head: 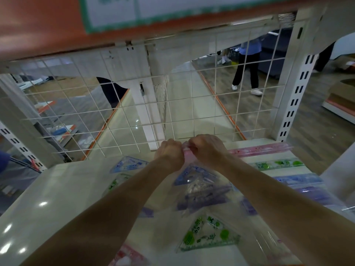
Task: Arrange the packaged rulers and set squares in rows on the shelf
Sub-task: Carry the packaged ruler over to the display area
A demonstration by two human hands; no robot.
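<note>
Where the white shelf (57, 189) meets its wire grid (134, 112), a pink package (186, 150) is pinched between the left grip (170, 153) and the right grip (206, 148), both curled tight on it. A blue set square (126, 165), a purple set square (205, 196) and a green set square (207, 235) lie loose under the forearms. To the right, a pink ruler (263, 149), a green ruler (278, 163) and a blue ruler (295, 179) sit in rows. Beyond the grid stands a person (246, 70).

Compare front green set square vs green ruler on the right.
Green set square is triangular; green ruler is a long strip. The set square lies near the front edge; the ruler sits farther back, between pink ruler and blue ruler. Both: green print, clear wrap, flat on the shelf.
</note>
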